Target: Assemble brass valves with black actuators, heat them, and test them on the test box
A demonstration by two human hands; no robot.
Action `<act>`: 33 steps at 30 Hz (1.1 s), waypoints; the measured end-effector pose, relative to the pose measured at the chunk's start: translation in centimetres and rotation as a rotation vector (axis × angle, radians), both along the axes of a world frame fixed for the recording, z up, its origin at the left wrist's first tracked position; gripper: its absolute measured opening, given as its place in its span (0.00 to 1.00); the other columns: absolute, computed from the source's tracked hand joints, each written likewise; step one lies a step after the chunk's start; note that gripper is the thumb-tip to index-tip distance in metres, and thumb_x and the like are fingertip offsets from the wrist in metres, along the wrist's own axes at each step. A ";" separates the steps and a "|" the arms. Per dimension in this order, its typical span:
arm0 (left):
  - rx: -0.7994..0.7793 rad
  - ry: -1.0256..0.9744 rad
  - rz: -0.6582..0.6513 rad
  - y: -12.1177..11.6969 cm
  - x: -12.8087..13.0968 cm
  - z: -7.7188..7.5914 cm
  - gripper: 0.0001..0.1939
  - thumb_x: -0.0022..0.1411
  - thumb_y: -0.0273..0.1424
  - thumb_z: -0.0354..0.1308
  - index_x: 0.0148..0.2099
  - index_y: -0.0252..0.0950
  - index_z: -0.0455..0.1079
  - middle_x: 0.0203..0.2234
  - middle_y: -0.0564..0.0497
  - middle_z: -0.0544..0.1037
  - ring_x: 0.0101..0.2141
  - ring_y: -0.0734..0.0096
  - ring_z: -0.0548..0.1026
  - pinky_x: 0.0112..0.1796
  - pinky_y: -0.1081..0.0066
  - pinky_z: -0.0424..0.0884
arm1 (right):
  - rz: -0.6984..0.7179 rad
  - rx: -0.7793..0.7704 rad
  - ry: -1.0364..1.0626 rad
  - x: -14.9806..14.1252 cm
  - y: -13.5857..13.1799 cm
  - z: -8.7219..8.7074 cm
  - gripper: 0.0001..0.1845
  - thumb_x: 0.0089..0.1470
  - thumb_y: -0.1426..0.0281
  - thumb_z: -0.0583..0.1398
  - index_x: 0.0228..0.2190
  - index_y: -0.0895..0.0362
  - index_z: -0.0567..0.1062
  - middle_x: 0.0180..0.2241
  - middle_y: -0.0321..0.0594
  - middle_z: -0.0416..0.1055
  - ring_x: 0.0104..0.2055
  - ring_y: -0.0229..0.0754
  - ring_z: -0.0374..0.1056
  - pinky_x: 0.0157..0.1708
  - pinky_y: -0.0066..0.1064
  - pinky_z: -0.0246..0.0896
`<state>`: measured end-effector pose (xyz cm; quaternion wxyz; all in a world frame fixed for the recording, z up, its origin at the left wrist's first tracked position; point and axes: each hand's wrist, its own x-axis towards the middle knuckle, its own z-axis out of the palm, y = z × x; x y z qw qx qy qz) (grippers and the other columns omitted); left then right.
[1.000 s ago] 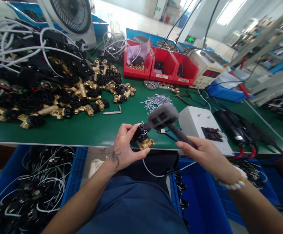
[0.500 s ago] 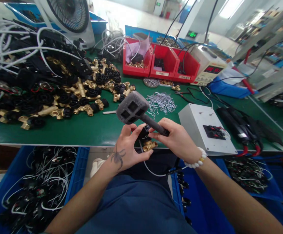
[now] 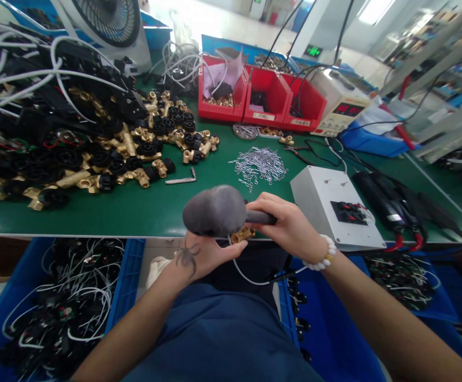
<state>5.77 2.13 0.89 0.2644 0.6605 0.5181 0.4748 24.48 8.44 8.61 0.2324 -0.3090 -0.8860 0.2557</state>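
Note:
My right hand (image 3: 284, 220) is closed around the dark handle of a grey mallet (image 3: 215, 211). The mallet's broad head is over my left hand (image 3: 203, 254) and hides its fingertips. My left hand grips a brass valve (image 3: 242, 235) at the table's front edge, its thumb stretched along the near side of the brass. Most of the black part on top of the valve is hidden behind the mallet head. A white cable (image 3: 247, 278) hangs from the valve and curves to the right. Past my hands lies a pile of small metal clips (image 3: 259, 165).
Brass valves with black caps (image 3: 135, 175) crowd the table's left. Red bins (image 3: 265, 101) stand at the back. A white switch box (image 3: 334, 212) and black cylindrical tools (image 3: 382, 204) are on the right. Below, a blue crate (image 3: 129, 286) holds cabled parts; a bent metal pin (image 3: 181, 181) lies midtable.
The mallet head has swung down and turned, so it now covers the black part and my left fingertips. My left hand keeps its hold on the valve.

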 end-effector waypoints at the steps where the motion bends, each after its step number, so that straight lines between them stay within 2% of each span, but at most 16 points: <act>1: -0.002 -0.035 -0.006 -0.1 0.1 0.0 0.26 0.50 0.35 0.69 0.51 0.40 0.67 0.46 0.46 0.70 0.45 0.59 0.73 0.47 0.54 0.75 | -0.053 -0.019 0.019 0.3 -0.3 0.4 0.01 0.59 0.72 0.61 0.34 0.57 0.74 0.31 0.37 0.68 0.34 0.37 0.65 0.33 0.29 0.58; 5: 0.012 -0.084 -0.025 -0.2 0.1 0.4 0.19 0.51 0.32 0.69 0.45 0.38 0.68 0.45 0.47 0.66 0.47 0.62 0.70 0.45 0.59 0.74 | -0.288 -0.139 0.107 2.6 -2.0 2.2 0.07 0.62 0.66 0.60 0.33 0.57 0.71 0.28 0.35 0.66 0.29 0.34 0.61 0.28 0.27 0.56; 7: -0.009 -0.109 -0.025 -0.2 0.0 0.6 0.19 0.52 0.32 0.69 0.44 0.37 0.68 0.44 0.47 0.65 0.47 0.63 0.69 0.45 0.60 0.74 | -0.343 -0.224 0.212 3.9 -3.2 2.5 0.13 0.65 0.58 0.58 0.36 0.55 0.71 0.24 0.32 0.61 0.24 0.33 0.56 0.23 0.27 0.52; 9: -0.032 -0.120 -0.021 -0.2 0.0 0.8 0.18 0.51 0.32 0.69 0.44 0.37 0.68 0.44 0.47 0.65 0.47 0.64 0.69 0.46 0.59 0.73 | -0.381 -0.308 0.274 4.9 -4.2 2.2 0.22 0.66 0.50 0.51 0.37 0.56 0.71 0.19 0.31 0.56 0.19 0.33 0.51 0.18 0.27 0.46; 11: -0.042 -0.113 -0.009 -0.2 0.1 0.9 0.18 0.51 0.31 0.69 0.43 0.36 0.68 0.45 0.47 0.65 0.47 0.63 0.69 0.49 0.58 0.72 | -0.416 -0.401 0.185 5.3 -5.0 1.8 0.30 0.66 0.45 0.45 0.30 0.57 0.69 0.17 0.31 0.53 0.17 0.33 0.48 0.16 0.28 0.43; 13: -0.047 -0.110 0.003 -0.2 0.1 0.9 0.18 0.50 0.31 0.69 0.42 0.36 0.69 0.45 0.47 0.65 0.48 0.63 0.69 0.50 0.57 0.71 | -0.446 -0.458 -0.026 5.5 -5.3 1.7 0.33 0.64 0.43 0.47 0.24 0.57 0.67 0.16 0.33 0.54 0.17 0.33 0.48 0.15 0.28 0.42; 15: -0.058 -0.117 0.010 -0.2 0.1 1.0 0.18 0.50 0.32 0.69 0.42 0.36 0.69 0.44 0.47 0.65 0.48 0.63 0.69 0.49 0.59 0.72 | -0.455 -0.441 -0.162 5.6 -5.4 2.2 0.35 0.61 0.41 0.49 0.20 0.58 0.66 0.16 0.35 0.56 0.18 0.33 0.50 0.16 0.28 0.44; 16: -0.065 -0.121 0.012 -0.3 0.1 1.0 0.18 0.50 0.32 0.69 0.42 0.36 0.69 0.44 0.47 0.65 0.48 0.63 0.69 0.48 0.60 0.73 | -0.473 -0.412 -0.160 5.7 -5.3 2.6 0.35 0.61 0.41 0.49 0.20 0.58 0.66 0.16 0.35 0.56 0.18 0.33 0.50 0.16 0.28 0.44; 19: -0.069 -0.123 0.009 -0.3 0.1 1.0 0.17 0.51 0.32 0.68 0.42 0.36 0.69 0.44 0.47 0.65 0.48 0.63 0.69 0.48 0.59 0.73 | -0.598 -0.316 0.067 5.9 -5.4 3.7 0.34 0.62 0.42 0.48 0.22 0.57 0.66 0.15 0.34 0.54 0.16 0.32 0.48 0.15 0.28 0.41; 21: -0.063 -0.122 0.012 -0.4 0.1 1.0 0.17 0.50 0.32 0.68 0.42 0.36 0.69 0.45 0.47 0.65 0.48 0.62 0.69 0.49 0.57 0.72 | -0.661 -0.252 0.211 5.8 -5.5 3.7 0.33 0.64 0.43 0.47 0.23 0.56 0.66 0.14 0.33 0.53 0.15 0.32 0.47 0.15 0.29 0.39; 22: -0.060 -0.121 0.014 -0.4 0.2 1.0 0.17 0.50 0.32 0.68 0.42 0.36 0.69 0.45 0.47 0.65 0.48 0.62 0.69 0.50 0.56 0.72 | -0.651 -0.239 0.209 5.7 -5.5 3.5 0.33 0.64 0.43 0.47 0.23 0.56 0.66 0.14 0.33 0.53 0.15 0.32 0.48 0.15 0.29 0.40; 26: -0.063 -0.111 0.025 -0.5 0.3 1.0 0.17 0.50 0.32 0.68 0.42 0.36 0.69 0.45 0.47 0.65 0.48 0.62 0.69 0.50 0.56 0.72 | -0.458 -0.312 -0.167 5.3 -5.1 2.7 0.36 0.60 0.40 0.50 0.19 0.58 0.66 0.16 0.36 0.58 0.18 0.33 0.52 0.16 0.28 0.44; 27: -0.065 -0.113 0.024 -0.5 0.3 1.0 0.17 0.50 0.32 0.68 0.41 0.37 0.69 0.45 0.47 0.65 0.48 0.62 0.69 0.50 0.56 0.72 | -0.432 -0.311 -0.206 5.4 -5.0 2.8 0.36 0.60 0.40 0.51 0.19 0.58 0.66 0.16 0.36 0.58 0.18 0.33 0.52 0.17 0.28 0.44; 29: -0.063 -0.128 0.018 -0.5 0.3 1.0 0.16 0.51 0.32 0.68 0.41 0.37 0.69 0.44 0.47 0.65 0.47 0.62 0.69 0.49 0.57 0.72 | -0.473 -0.276 -0.093 5.6 -5.0 3.2 0.34 0.62 0.43 0.51 0.19 0.58 0.66 0.15 0.35 0.57 0.17 0.32 0.51 0.16 0.28 0.43; 32: -0.049 -0.139 0.013 -0.5 0.3 0.9 0.16 0.51 0.32 0.68 0.41 0.36 0.69 0.45 0.47 0.65 0.48 0.62 0.69 0.49 0.56 0.72 | -0.588 -0.225 0.232 5.6 -5.1 3.2 0.33 0.64 0.44 0.48 0.20 0.57 0.65 0.14 0.33 0.52 0.15 0.32 0.47 0.14 0.28 0.39; 33: -0.048 -0.136 0.013 -0.5 0.3 0.9 0.16 0.51 0.32 0.68 0.41 0.36 0.69 0.45 0.47 0.65 0.48 0.62 0.69 0.49 0.56 0.73 | -0.588 -0.234 0.255 5.5 -5.1 3.1 0.34 0.64 0.44 0.48 0.20 0.57 0.64 0.14 0.33 0.51 0.15 0.32 0.47 0.14 0.28 0.39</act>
